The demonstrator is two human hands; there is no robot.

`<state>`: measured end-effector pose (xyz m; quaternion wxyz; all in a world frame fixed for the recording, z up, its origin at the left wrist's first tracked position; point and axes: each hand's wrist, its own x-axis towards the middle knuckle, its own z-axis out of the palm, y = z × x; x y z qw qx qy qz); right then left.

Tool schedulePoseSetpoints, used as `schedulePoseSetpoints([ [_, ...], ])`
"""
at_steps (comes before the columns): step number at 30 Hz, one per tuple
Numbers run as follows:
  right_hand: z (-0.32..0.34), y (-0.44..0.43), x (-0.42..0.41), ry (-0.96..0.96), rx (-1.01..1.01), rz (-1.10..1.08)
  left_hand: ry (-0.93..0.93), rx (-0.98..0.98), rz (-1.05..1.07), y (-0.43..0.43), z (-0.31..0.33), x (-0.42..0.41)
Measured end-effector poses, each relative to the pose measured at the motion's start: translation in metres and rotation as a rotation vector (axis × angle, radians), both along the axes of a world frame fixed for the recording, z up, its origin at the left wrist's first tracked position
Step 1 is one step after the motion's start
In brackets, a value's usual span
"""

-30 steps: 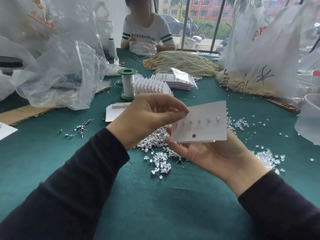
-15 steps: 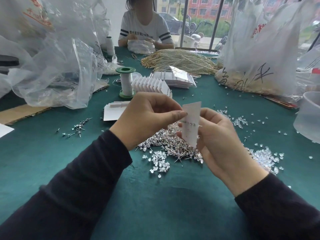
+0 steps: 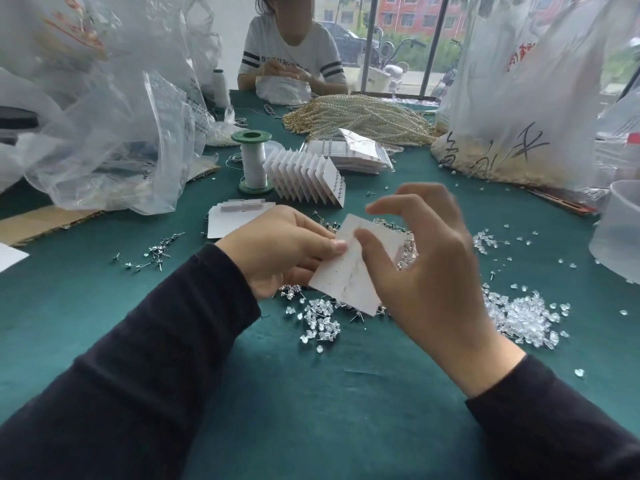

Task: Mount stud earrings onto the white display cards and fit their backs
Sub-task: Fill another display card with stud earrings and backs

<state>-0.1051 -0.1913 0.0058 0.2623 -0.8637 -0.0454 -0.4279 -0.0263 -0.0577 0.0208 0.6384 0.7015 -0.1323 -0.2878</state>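
Note:
A white display card [image 3: 346, 271] is held over the green table, its back facing me with thin stud posts showing faintly. My left hand [image 3: 280, 247] pinches the card's left edge between thumb and fingers. My right hand [image 3: 433, 271] is blurred; its thumb touches the card's middle while its fingers are lifted and spread above. Under the hands lies a pile of silver stud earrings [image 3: 406, 251]. Clear earring backs lie in one heap [image 3: 320, 320] below the card and a larger heap [image 3: 519, 317] to the right.
Blank cards [image 3: 235, 220], a fanned row of filled cards [image 3: 304, 178] and a green spool [image 3: 252, 161] stand behind the hands. Loose pins [image 3: 156, 252] lie left. Plastic bags [image 3: 114, 133], pearl strands [image 3: 363, 116], a clear tub [image 3: 620, 230] and a seated person [image 3: 294, 53] surround the table.
The card was turned over, from its front with a row of studs facing me to edge-on and then to its back. My right hand let go of it and opened; the left kept its pinch.

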Motion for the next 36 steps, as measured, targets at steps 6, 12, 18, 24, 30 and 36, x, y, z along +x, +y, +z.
schedulePoseSetpoints([
  [6,0.015,0.007,-0.015,0.396,-0.322,0.435,-0.059,0.01,0.377,0.006,-0.003,0.016],
  [12,0.0,0.013,-0.012,0.677,-0.434,0.521,-0.158,-0.031,0.534,0.009,-0.005,0.024],
  [18,0.0,0.016,-0.017,0.694,-0.441,0.518,-0.132,-0.026,0.488,0.008,-0.006,0.024],
  [24,0.001,0.011,-0.012,0.537,-0.326,0.416,-0.133,0.031,0.429,0.005,-0.005,0.017],
  [30,-0.005,0.002,0.002,0.104,-0.018,0.087,-0.262,0.098,0.304,-0.006,-0.009,0.003],
  [36,-0.012,0.0,0.012,0.132,0.042,0.052,-0.363,0.092,0.282,-0.013,-0.012,-0.004],
])
